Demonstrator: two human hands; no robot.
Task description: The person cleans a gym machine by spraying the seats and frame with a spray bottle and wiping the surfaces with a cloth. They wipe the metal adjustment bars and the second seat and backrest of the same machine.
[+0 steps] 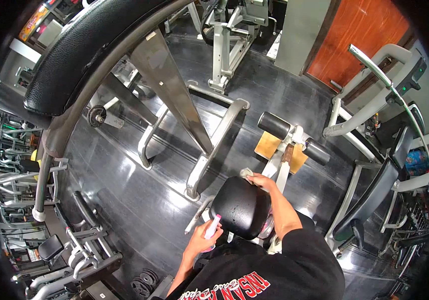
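The left grip, a bare hand, is closed around a white and pink plastic spray bottle, with the pink top showing above the fingers; whether the trigger is squeezed cannot be told. The right grip is partly closed, its fingers bunched on a crumpled, pale cloth at the far edge of a black padded seat.

The seat lies between the two grips, and small wet-looking spots show on its surface, nearer the left grip than the cloth. Beyond the right grip are two black cylindrical roller pads on a light metal frame, with a flat wooden board under them. A curved metal handle stands just beyond the left grip, beside the seat.

The step in hand looks like contact work with the cloth at the seat's edge. Reaching the spots would call for drawing the right grip back toward the body, cloth flat, with the bottle held clear.
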